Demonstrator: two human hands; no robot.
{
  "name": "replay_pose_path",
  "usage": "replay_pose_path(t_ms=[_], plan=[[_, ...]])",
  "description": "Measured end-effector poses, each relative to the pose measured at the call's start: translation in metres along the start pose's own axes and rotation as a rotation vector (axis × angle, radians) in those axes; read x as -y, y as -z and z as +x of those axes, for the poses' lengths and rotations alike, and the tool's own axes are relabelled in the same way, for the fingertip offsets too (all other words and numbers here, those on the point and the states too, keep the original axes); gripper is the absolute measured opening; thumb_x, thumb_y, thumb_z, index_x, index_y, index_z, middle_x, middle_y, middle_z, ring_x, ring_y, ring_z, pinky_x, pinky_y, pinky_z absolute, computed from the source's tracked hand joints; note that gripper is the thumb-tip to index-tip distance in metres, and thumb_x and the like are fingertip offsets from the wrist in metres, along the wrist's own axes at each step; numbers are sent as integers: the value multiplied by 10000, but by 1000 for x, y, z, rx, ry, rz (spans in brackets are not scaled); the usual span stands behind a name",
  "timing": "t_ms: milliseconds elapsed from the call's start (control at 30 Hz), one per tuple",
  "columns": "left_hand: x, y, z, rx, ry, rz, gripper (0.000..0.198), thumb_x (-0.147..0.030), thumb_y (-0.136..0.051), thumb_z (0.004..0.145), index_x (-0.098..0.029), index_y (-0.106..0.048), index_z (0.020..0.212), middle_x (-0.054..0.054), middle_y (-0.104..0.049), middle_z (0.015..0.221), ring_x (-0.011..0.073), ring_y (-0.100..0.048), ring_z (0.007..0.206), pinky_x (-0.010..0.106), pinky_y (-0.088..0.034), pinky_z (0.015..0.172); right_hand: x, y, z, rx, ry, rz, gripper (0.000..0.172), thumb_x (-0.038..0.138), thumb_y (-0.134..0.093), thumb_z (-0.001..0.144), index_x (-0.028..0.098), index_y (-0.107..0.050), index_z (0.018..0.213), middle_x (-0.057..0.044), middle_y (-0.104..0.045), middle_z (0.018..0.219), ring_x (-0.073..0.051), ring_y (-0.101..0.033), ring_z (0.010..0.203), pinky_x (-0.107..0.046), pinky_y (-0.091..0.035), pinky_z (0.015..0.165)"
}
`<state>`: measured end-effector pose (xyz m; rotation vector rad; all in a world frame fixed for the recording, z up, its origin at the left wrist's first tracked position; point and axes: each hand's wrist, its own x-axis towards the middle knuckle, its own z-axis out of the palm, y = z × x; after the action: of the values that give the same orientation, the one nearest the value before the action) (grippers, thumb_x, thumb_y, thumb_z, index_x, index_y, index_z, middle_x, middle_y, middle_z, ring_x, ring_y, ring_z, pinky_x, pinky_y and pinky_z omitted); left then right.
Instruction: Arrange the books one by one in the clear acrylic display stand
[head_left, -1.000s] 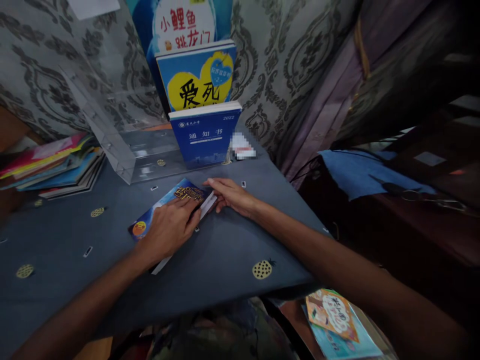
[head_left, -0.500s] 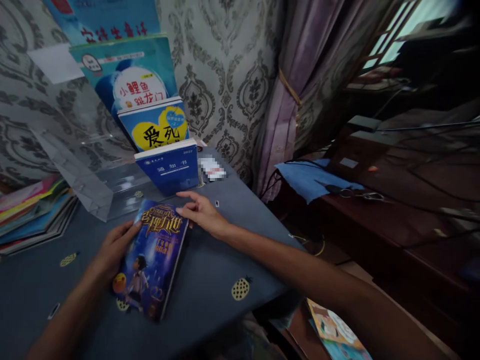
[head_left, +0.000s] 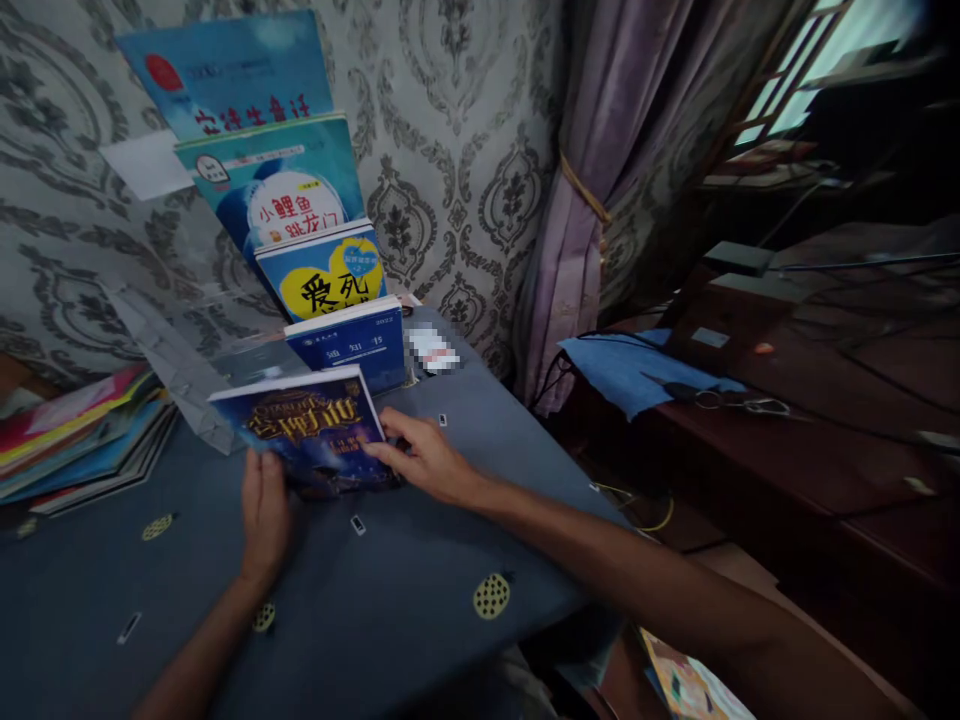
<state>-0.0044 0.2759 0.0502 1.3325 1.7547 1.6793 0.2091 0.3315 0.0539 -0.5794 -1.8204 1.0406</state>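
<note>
A dark blue book with gold lettering (head_left: 315, 440) stands tilted up near the table's middle, its cover toward me. My left hand (head_left: 265, 510) is at its left lower edge, with the fingertips partly behind it. On the right edge, my right hand (head_left: 424, 455) pinches the book between thumb and fingers. Just behind stands a blue booklet marked 2022 (head_left: 349, 348), in front of a blue book with a yellow heart (head_left: 322, 275). Farther back and higher are a teal book (head_left: 277, 180) and a light blue book (head_left: 240, 75), in a stepped clear rack (head_left: 176, 370).
A pile of thin colourful books (head_left: 82, 440) lies at the left of the blue-grey tablecloth (head_left: 390, 610). A pixelated card (head_left: 433, 350) is near the wall. Right of the table, a dark red desk (head_left: 817, 440) bears scissors (head_left: 742, 402), a blue cloth (head_left: 622, 370) and cables.
The gold-lettered book has gone from lying on the table to tilted upright, farther back by the rack. Both hands moved with it. The view shifted slightly.
</note>
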Motion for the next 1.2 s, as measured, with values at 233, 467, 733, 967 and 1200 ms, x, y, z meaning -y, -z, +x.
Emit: replay_pose_path(t_ms=[233, 467, 733, 967, 1200], plan=[[20, -9, -7, 46, -42, -78, 533, -680, -498, 916, -213, -648, 1125, 60, -675, 1035, 235, -626, 1019, 357, -486, 965, -12, -8, 0, -43, -56, 106, 230, 383, -594, 936, 188, -553, 822, 38, -544, 722, -107, -513, 678, -207, -408, 583], [23, -3, 5, 90, 24, -198, 425, -627, -566, 903, -212, -654, 880, -17, -636, 782, 163, -605, 756, 256, -512, 724, -11, -15, -4, 119, -210, 426, 332, 480, -708, 850, 177, -622, 954, 30, -612, 743, -80, -523, 547, -189, -461, 450], [14, -9, 4, 126, 161, -357, 415, -608, -674, 808, -196, -644, 842, -26, -668, 760, 145, -605, 689, 245, -511, 656, -8, -14, -3, 188, -248, 480, 324, 439, -736, 835, 154, -678, 979, 12, -651, 780, -72, -567, 580, -169, -483, 455], [11, -8, 2, 135, 160, -334, 418, -601, -668, 817, -188, -663, 882, -10, -702, 812, 160, -633, 729, 263, -527, 697, -7, -13, -1, 198, -303, 509, 351, 452, -777, 789, 157, -681, 952, 12, -665, 768, -78, -583, 577, -179, -491, 455], [19, 1, 11, 397, 263, -153, 522, -647, -626, 851, -181, -682, 1078, 38, -723, 888, 214, -673, 797, 295, -535, 694, -7, -9, 1, 210, -349, 545, 433, 564, -750, 786, 142, -662, 828, -13, -666, 724, -96, -599, 551, -219, -538, 480]])
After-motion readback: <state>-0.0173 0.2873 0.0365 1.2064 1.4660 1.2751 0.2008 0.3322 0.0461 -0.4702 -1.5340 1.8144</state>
